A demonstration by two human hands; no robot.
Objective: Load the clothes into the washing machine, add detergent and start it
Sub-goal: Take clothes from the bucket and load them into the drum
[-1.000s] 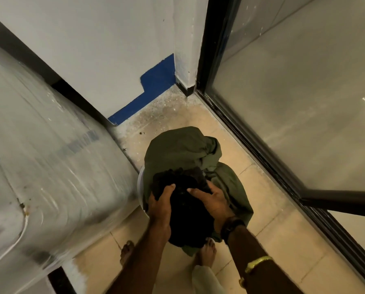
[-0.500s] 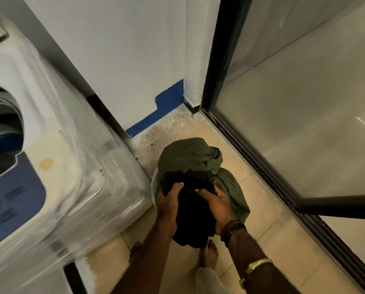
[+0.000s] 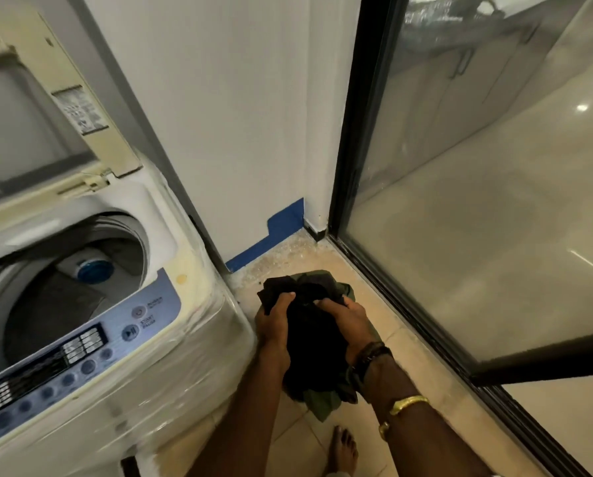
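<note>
A bundle of clothes (image 3: pixel 314 342), black cloth on top with olive green cloth under it, hangs above the tiled floor between my two hands. My left hand (image 3: pixel 274 325) grips its left side and my right hand (image 3: pixel 351 325) grips its right side. To the left stands a white top-loading washing machine (image 3: pixel 171 339) wrapped in clear plastic. Its lid (image 3: pixel 47 108) is raised. The drum (image 3: pixel 64 290) is open and shows a blue cap at its centre. The blue control panel (image 3: pixel 91 342) faces me.
A white wall (image 3: pixel 240 115) with a blue painted patch stands behind. A black-framed glass sliding door (image 3: pixel 477 208) runs along the right. My bare foot (image 3: pixel 345 449) rests on the beige tiles below the bundle.
The bundle has come up off the white bucket, which is no longer in sight. My view has swung up and left, bringing the open drum, raised lid and control panel into view.
</note>
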